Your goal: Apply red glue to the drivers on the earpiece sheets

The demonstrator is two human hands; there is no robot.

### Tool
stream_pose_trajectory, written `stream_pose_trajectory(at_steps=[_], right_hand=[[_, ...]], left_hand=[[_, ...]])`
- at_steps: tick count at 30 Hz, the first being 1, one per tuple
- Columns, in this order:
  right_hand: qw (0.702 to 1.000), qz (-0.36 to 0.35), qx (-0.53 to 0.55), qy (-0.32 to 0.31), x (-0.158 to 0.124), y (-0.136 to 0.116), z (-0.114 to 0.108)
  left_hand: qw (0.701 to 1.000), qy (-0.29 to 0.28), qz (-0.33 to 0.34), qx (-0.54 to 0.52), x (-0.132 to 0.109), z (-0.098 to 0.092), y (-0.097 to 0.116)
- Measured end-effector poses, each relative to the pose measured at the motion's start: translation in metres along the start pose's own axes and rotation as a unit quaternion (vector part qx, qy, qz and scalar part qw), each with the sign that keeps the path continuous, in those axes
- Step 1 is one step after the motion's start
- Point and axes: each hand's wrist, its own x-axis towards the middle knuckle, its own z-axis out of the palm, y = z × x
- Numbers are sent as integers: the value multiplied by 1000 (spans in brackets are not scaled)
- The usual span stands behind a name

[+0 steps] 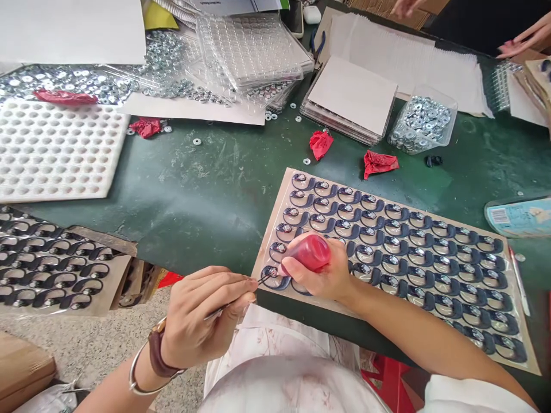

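My left hand (209, 312) is closed around thin metal tweezers (263, 280). Their tips reach the dark curved piece (279, 282) at the near left corner of a tan board (272, 229). My right hand (331, 278) grips a small red squeeze bottle (310, 252), tilted with its narrow end toward that same corner. The bottle's tip is hidden by my fingers, so I cannot tell if it touches the piece. Rows of dark curved pieces with shiny round metal centres cover the board. My right hand and forearm hide some of them.
Left lie a white dimpled foam tray (55, 152) and another filled board (51, 264). Behind are loose washers (163, 57), clear plastic trays (253, 51), stacked cards (353, 92) and a tub of metal parts (424, 120). Another person's hand (527, 40) shows at the far right.
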Motion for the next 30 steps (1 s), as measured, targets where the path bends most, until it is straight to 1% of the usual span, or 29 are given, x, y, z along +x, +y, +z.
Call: stream_pose_trajectory(at_steps=[3, 7, 8, 9, 10, 12, 13, 14, 16, 18, 21, 23, 24, 27, 30], right_hand=[[1000, -15, -6, -9, 0, 1, 1], [996, -86, -30, -5, 0, 1, 1], [996, -89, -30, -7, 1, 0, 0], [997, -75, -20, -13, 3, -3, -2], [999, -43, 1, -21, 5, -6, -5], [995, 41, 72, -49, 11, -16, -14], [990, 75, 103, -61, 14, -21, -20], [986, 92, 121, -69, 15, -25, -26], [987, 85, 117, -65, 11, -30, -38], [996, 55, 69, -20, 0, -27, -47], [997, -34, -29, 62, -22, -15, -52], [990, -84, -69, 87, -31, -6, -51], [989, -89, -70, 92, -33, -3, -50], [994, -54, -37, 86, -33, 2, -46], [997, -38, -24, 65, -31, 3, -44]], left_hand=[[999, 7, -31, -15, -1, 0, -3], [998, 15, -51, -30, -2, 1, -6], [998, 15, -52, -29, -2, 1, -7], [998, 13, -55, -28, -3, 1, -7], [998, 12, -56, -26, -3, 0, -7], [998, 17, -51, -22, -3, 0, -5], [999, 20, -41, -22, -3, 0, -3], [999, 20, -22, -23, -3, 1, 0], [999, 0, 37, -17, -2, 4, 8], [994, -35, 104, -1, 2, 10, 16], [981, -71, 175, 34, 9, 21, 25], [975, -91, 194, 54, 12, 26, 27], [974, -97, 197, 63, 13, 28, 27], [972, -94, 201, 82, 12, 31, 27], [968, -104, 212, 89, 10, 32, 29]])
